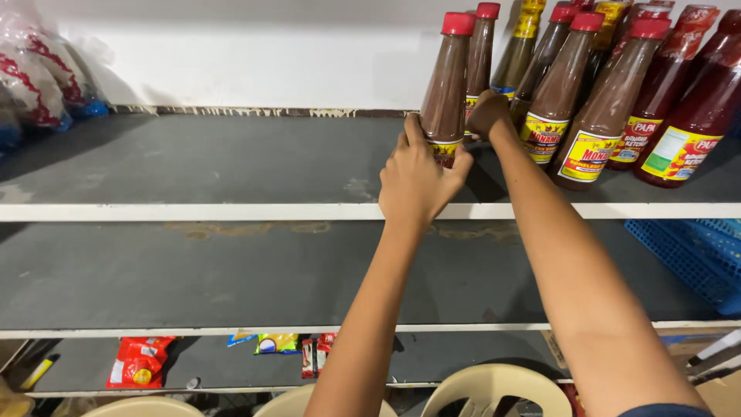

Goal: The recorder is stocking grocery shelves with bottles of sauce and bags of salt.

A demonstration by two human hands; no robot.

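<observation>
My left hand grips the base of a tall brown sauce bottle with a red cap and yellow label, standing at the front of the top shelf. My right hand reaches behind it and closes on a second brown sauce bottle further back; its fingers are partly hidden. To the right stand several more brown sauce bottles and red ketchup bottles, packed close together.
Bagged goods lie at the shelf's far left. A blue plastic basket sits on the middle shelf at right. Small snack packets lie on the bottom shelf. Beige plastic chair backs stand below.
</observation>
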